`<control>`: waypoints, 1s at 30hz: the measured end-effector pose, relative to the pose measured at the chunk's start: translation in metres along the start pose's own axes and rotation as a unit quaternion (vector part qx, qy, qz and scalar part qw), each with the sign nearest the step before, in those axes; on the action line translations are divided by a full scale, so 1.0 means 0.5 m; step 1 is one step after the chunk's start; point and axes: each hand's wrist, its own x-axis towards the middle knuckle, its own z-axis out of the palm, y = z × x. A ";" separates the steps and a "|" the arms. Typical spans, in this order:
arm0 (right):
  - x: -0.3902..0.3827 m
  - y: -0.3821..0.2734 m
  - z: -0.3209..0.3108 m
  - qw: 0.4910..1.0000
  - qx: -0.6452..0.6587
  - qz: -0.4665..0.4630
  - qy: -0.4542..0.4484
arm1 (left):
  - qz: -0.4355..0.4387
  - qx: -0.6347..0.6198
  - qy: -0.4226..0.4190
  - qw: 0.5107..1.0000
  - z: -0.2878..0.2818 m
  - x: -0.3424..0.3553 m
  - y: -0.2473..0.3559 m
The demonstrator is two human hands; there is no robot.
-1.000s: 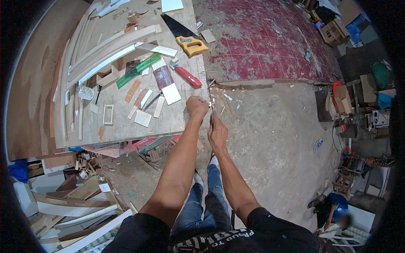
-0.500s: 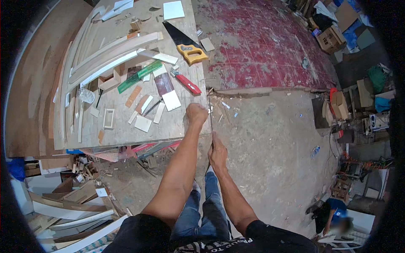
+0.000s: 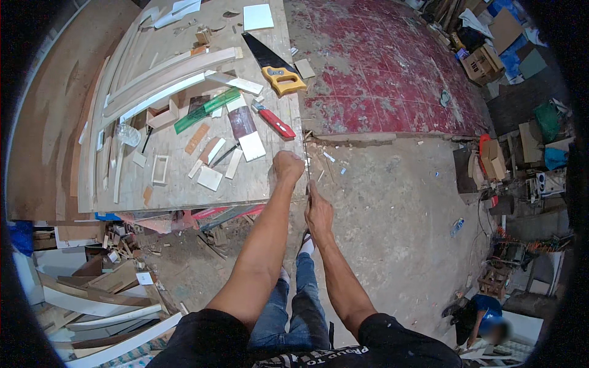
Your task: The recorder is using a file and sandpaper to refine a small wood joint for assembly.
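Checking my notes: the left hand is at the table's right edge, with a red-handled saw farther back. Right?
No: in the head view the saw has a yellow handle, not red. It does lie farther back on the table, with the left hand at the right edge.

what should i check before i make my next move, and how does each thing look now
1. Left hand at the table edge: ok, fingers curled there.
2. Right hand away from the left: ok, there is a gap between them.
3. What each hand holds: cannot tell, too small or hidden.
4. Yellow-handled saw away from both hands: ok, it lies farther up the table.
5. Red cutter blade drawn in: cannot tell.
6. Loose pieces put away: not ok, a white block lies near the left hand.
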 end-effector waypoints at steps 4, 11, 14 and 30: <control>-0.022 0.005 0.027 1.000 0.001 0.014 0.022 | -0.044 0.016 -0.016 0.999 -0.017 0.011 0.008; 0.043 -0.001 0.021 0.999 -0.052 0.004 0.016 | -0.006 0.048 -0.011 0.999 -0.023 -0.012 0.026; 0.045 0.001 0.022 0.998 -0.053 -0.031 0.029 | 0.009 0.069 0.010 0.998 -0.026 -0.010 0.026; 0.059 -0.023 -0.027 0.999 -0.014 -0.036 0.023 | -0.016 0.043 -0.028 0.999 -0.033 -0.018 0.037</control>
